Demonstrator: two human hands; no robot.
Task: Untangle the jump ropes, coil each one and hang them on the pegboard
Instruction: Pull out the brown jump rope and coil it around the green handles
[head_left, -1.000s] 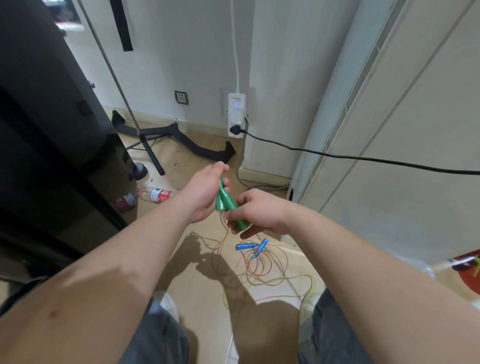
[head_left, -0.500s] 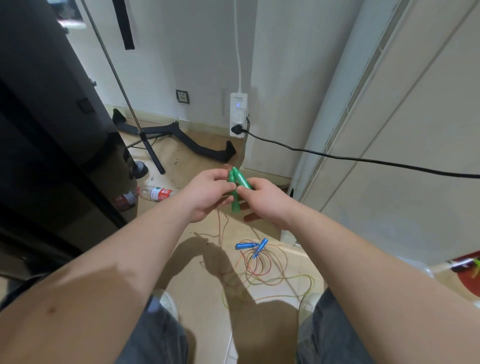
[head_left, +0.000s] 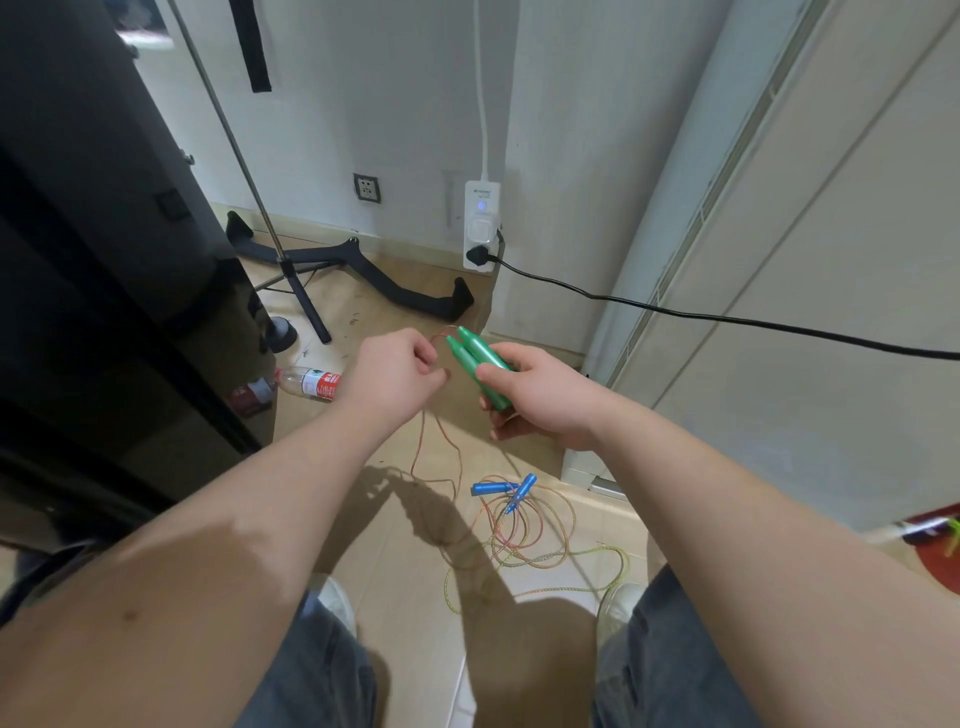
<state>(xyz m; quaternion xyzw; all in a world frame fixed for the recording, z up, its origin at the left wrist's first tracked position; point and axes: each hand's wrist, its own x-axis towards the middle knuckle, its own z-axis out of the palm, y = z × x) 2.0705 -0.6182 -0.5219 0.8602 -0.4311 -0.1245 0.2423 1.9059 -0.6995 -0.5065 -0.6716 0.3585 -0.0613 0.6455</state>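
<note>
My right hand (head_left: 540, 397) grips two green jump-rope handles (head_left: 478, 361) side by side, tips pointing up and left. My left hand (head_left: 397, 374) is curled and pinches the thin orange rope (head_left: 439, 447) just left of the handles; the rope hangs from there to the floor. A second rope with two blue handles (head_left: 501, 489) lies on the floor below my hands. Its cord forms a loose tangle (head_left: 519, 535) of orange, green and yellow loops between my feet. No pegboard is in view.
A black cabinet (head_left: 104, 260) fills the left side. A stand with black legs (head_left: 363, 270) and a metal pole (head_left: 234, 145) sits against the far wall. A plastic bottle (head_left: 311, 382) lies on the floor. A black cable (head_left: 675, 312) runs from the white power strip (head_left: 481, 223) across the right-hand panels.
My hands have drawn apart. The right hand now holds both green handles alone; the left has let them go and slid out along the orange rope.
</note>
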